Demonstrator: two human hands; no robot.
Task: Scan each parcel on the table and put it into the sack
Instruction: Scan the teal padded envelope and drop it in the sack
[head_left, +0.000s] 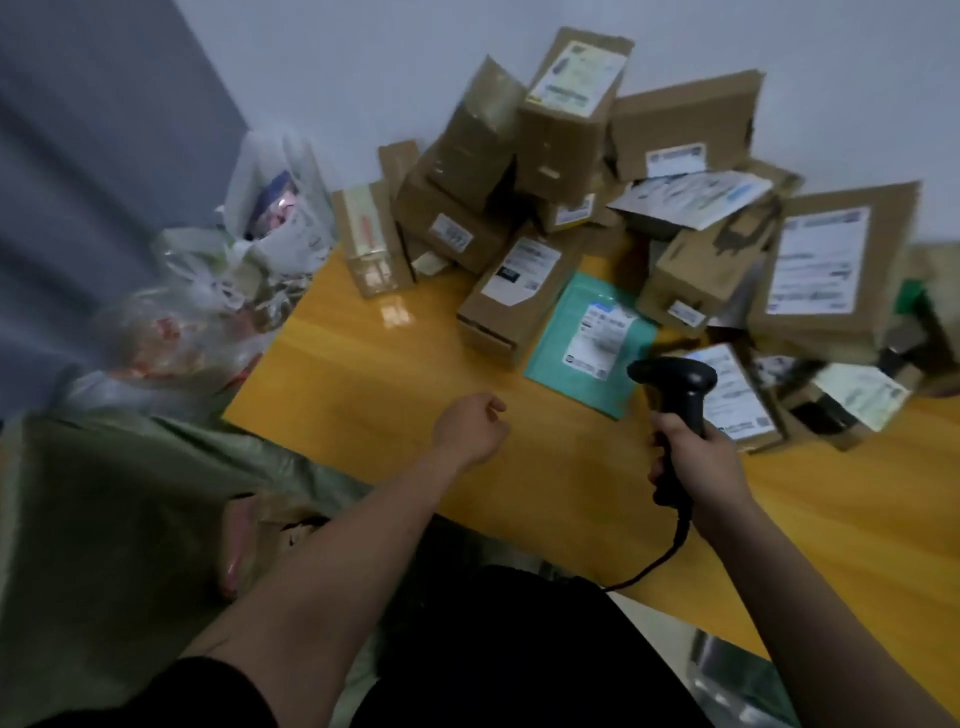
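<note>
Yellow table (395, 395), green sack (104, 519) on the floor at its left, big pile of brown parcels (597, 171) at the back, right hand (696, 462) gripping black scanner (675, 395), left hand (475, 428) curled, holding nothing

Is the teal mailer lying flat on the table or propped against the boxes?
Flat. The teal mailer lies label-up on the yellow table, its far edge beside a brown box, not leaning on it.
</note>
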